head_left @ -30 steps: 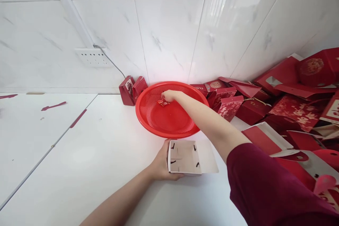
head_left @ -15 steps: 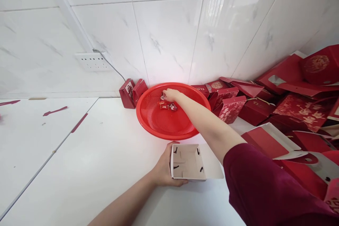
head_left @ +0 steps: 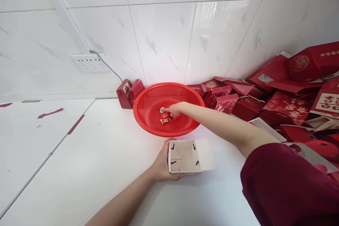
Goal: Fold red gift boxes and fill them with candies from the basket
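Observation:
My left hand [head_left: 162, 164] is wrapped round the left side of a small open box [head_left: 184, 156], white inside, with its flap out to the right. The box shows nothing inside but dark slots in its walls. Just beyond it stands a red plastic basket [head_left: 148, 130] with a perforated wall. My right hand [head_left: 175, 110] reaches into the basket, its fingers bent down and closed at several small wrapped candies [head_left: 165, 120]. What lies between those fingertips is too small to make out.
Two small red boxes [head_left: 124, 93] stand left of the basket by the tiled wall. A large heap of red boxes [head_left: 284, 107] fills the right side. A socket strip [head_left: 90, 63] with a cable is on the wall. Red scraps [head_left: 51, 113] lie on the white table at left.
My right hand has moved slightly right and down inside the basket, and the candies are bunched nearer the basket's middle. My left hand still holds the box. The view has shifted a little.

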The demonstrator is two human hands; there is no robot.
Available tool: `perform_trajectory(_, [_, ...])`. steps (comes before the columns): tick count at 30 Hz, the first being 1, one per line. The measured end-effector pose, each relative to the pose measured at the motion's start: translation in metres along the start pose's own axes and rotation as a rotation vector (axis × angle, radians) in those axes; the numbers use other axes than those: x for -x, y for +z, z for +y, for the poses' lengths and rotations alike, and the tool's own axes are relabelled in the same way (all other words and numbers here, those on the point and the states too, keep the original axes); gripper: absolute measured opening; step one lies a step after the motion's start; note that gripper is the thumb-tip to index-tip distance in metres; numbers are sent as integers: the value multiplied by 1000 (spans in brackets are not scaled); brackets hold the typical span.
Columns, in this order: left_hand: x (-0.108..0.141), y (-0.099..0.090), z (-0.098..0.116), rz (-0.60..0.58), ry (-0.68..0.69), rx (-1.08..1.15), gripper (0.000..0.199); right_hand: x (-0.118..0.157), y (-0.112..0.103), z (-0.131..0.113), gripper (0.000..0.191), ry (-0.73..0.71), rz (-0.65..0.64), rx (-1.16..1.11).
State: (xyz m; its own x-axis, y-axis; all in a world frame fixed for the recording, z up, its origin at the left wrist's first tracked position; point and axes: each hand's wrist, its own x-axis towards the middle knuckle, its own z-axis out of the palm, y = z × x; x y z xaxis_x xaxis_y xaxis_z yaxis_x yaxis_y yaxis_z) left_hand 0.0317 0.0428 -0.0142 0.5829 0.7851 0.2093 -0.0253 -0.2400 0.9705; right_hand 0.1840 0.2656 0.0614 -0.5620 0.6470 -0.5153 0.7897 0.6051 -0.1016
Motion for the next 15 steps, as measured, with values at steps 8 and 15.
perform_trajectory(8, [-3,1,6,20,27,2,99,45,9,-3,39,-29,142,19])
perform_trajectory(15, [-2,6,10,32,-17,168,94,73,9,-14,27,-71,207,-61])
